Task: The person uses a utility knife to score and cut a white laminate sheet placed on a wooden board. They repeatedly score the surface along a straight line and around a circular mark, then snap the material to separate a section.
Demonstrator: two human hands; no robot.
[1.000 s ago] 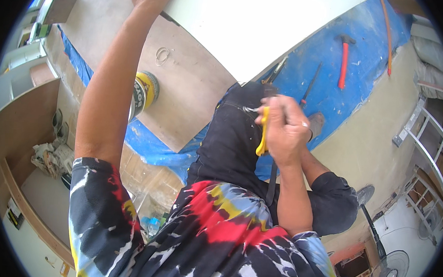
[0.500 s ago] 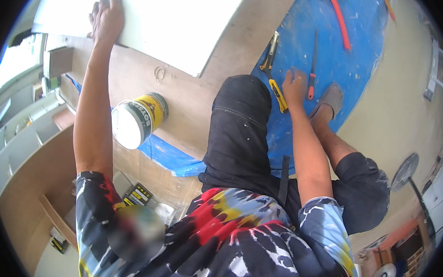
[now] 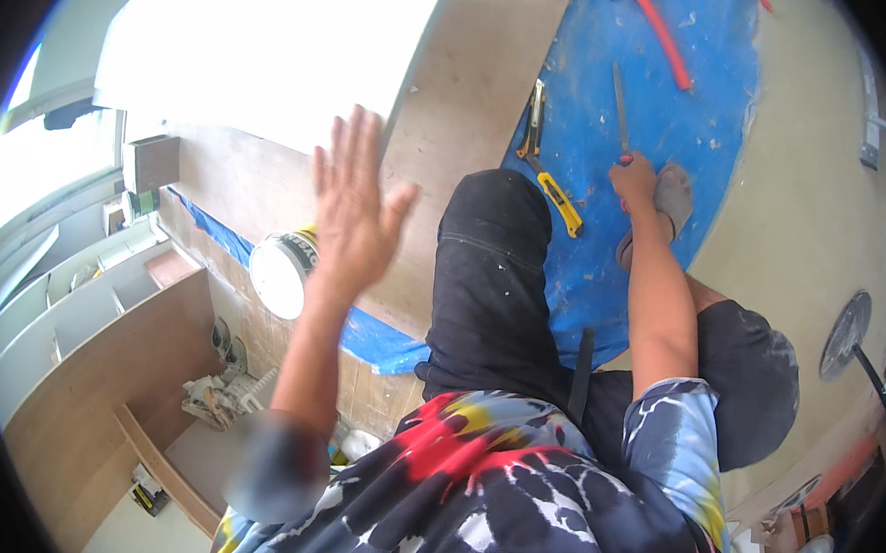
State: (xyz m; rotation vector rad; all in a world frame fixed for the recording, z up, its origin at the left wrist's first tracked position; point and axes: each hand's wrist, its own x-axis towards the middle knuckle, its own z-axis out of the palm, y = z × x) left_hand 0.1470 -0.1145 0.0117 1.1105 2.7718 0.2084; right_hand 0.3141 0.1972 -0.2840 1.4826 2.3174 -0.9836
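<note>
My right hand (image 3: 636, 182) is closed round the red handle of a file (image 3: 619, 111) whose long thin grey blade points away from me over the blue sheet. My left hand (image 3: 359, 222) is spread flat with its fingers apart, holding nothing. Its fingertips overlap the near edge of a large white panel (image 3: 265, 47); whether they touch it I cannot tell. The panel lies on a brown board (image 3: 474, 68). Between my knee and the file lie a yellow utility knife (image 3: 562, 205) and a dark tool with a metal end (image 3: 534, 121).
A red-handled hammer (image 3: 664, 38) lies farther off on the blue sheet (image 3: 712, 120). Left of my left forearm stands a paint bucket (image 3: 281, 276) with a white lid. Wooden shelving (image 3: 108, 359) fills the left side. A round-headed stand (image 3: 846, 336) is at the right.
My left hand has come off the white panel's left part and moved right and nearer. My right hand has moved right and closed on the file's handle, and the blade has shifted slightly.
</note>
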